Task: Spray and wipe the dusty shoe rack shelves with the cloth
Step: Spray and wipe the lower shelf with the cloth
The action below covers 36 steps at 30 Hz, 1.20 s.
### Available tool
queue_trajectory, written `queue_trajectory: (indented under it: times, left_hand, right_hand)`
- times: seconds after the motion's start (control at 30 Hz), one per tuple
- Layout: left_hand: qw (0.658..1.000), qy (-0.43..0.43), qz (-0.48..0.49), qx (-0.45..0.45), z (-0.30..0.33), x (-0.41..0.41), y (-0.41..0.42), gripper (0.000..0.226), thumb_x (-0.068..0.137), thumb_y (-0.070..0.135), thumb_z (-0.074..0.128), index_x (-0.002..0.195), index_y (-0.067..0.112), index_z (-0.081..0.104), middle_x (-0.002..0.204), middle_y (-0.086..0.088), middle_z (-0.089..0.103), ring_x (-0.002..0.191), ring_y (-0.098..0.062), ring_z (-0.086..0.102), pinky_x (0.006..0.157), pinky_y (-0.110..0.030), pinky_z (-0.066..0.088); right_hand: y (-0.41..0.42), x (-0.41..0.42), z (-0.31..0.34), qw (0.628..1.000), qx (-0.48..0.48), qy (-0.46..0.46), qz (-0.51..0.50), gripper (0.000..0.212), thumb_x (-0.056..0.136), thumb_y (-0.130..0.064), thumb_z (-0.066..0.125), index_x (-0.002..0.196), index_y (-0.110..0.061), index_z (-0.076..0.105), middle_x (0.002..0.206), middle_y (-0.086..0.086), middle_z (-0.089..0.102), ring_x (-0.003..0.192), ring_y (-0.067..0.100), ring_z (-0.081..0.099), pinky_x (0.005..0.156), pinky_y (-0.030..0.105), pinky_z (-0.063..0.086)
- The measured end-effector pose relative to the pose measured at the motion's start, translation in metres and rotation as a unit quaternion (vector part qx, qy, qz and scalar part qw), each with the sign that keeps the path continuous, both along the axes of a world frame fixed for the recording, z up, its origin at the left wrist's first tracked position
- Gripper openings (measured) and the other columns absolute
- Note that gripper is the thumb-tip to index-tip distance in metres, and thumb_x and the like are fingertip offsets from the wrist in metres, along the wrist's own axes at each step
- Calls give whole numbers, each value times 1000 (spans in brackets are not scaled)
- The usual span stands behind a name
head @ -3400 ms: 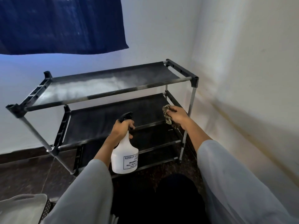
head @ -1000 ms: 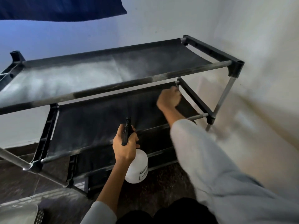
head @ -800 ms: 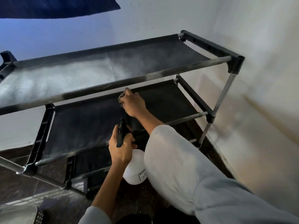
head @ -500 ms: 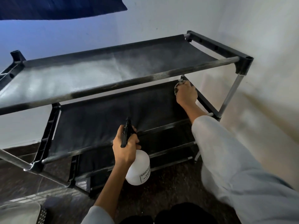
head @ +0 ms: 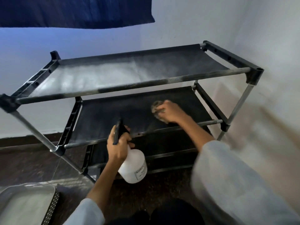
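While the right hand (head: 172, 113) presses the cloth (head: 157, 109) onto the second shelf (head: 129, 117), fingers curled round the wad, the job is mid-wipe on that shelf's right half. Motion blur on the sleeve, so exact finger spread is unclear beyond that curl.

Left hand (head: 118, 146) grips the spray bottle (head: 134, 168) by the neck, fingers wrapped round the trigger head, bottle hanging in front of the near rail (head: 162, 129) of the second shelf.

To do it well, my read:
- Long overlapping passes, far edge to near rail, then sweep left. The left half looks unwiped.
- Shelves are fabric slings, so light flat pressure; hard pushing just sags them.
- Refold the cloth when it loads up, else it smears.
- Wipe the rails too; the near rail shows grey patches.

Top shelf (head: 113, 75) carries a heavy pale dust band across left and centre, its front rail as well. Probably the biggest area left. Lower shelves sit dark below; can't tell their state.

In the way:
- Top shelf overhangs the working area, so the forearm has to go in under its front rail.
- Bottle sits in the path of a leftward sweep; lift it or set it down.
- Wall (head: 267, 78) is just beside the rack's right end, tight for the elbow.

Nearby: white bin (head: 24, 203) on the floor near left, dark blue fabric (head: 73, 12) hanging far left above.
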<state>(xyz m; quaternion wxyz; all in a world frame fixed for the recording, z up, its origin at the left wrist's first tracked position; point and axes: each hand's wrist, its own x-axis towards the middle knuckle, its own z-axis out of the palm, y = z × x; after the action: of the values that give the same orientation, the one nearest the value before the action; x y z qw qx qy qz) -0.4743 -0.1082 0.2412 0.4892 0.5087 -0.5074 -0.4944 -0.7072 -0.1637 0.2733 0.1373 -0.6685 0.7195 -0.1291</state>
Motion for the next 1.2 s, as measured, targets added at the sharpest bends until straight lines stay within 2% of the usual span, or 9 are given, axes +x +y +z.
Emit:
queue_trajectory:
  times: [0.2,0.4,0.57,0.67,0.73,0.83,1.0,1.1,1.2]
  left_hand:
    - [997,-68,28,-9,7,56,-2,20,79,5,53,83,22,63,73,0,64,51,-16,58,63,-42,53]
    - [995,-74,60,7,8,79,-4,19,87,3,52,90,17,63,72,-2,62,55,-21,63,63,-37,53]
    - [997,-43,72,0,9,82,-2,17,87,0,53,91,13,62,70,-2,60,55,-21,63,55,-27,50]
    - [996,-39,80,-10,5,96,-4,15,86,1,53,91,12,62,69,0,62,53,-11,63,59,-34,55]
    - [996,-49,75,-21,2,106,-8,11,86,7,54,91,15,61,73,-2,66,55,-8,65,64,-41,58]
    - [995,-67,74,-29,1,118,-12,14,88,5,54,90,17,61,73,-1,65,56,-8,64,63,-40,58]
    - [994,-58,87,-29,1,130,-17,15,89,-1,51,92,12,59,75,-1,62,64,-24,63,53,-20,53]
    - [994,-61,83,-27,-3,133,-20,15,89,0,51,92,11,60,76,0,62,67,-26,65,55,-22,52]
    - [995,-50,84,-19,-2,130,-19,15,90,-1,51,93,10,60,78,3,61,71,-23,64,60,-30,54]
  right_hand:
    - [46,-108,-4,977,-8,89,-194,31,86,-24,56,117,-22,62,121,10,56,104,36,56,90,46,50]
    - [44,-22,12,959,2,114,-260,39,92,-16,52,129,-5,49,135,14,43,118,37,46,93,42,42]
    - [15,114,6,991,11,41,-123,33,96,-23,47,127,-24,59,136,8,40,118,39,46,97,40,42]
    - [1,194,1,1000,-7,1,13,32,94,-22,53,125,-27,60,137,5,41,115,37,47,96,39,42]
    - [-6,218,1,997,16,11,77,33,94,-22,54,127,-27,59,139,2,40,114,34,46,96,40,41]
    - [-10,197,3,996,33,-4,86,34,94,-24,54,128,-26,59,130,5,44,111,32,53,98,44,44]
    - [24,66,7,994,17,103,-39,33,95,-25,54,127,-27,59,129,10,47,105,29,59,95,35,46]
    - [57,-8,15,970,14,134,-200,28,94,-22,52,120,-23,63,129,13,51,109,36,57,94,40,46]
    - [63,-21,21,946,24,134,-293,31,90,-18,52,120,-12,59,130,14,50,114,37,53,98,44,44]
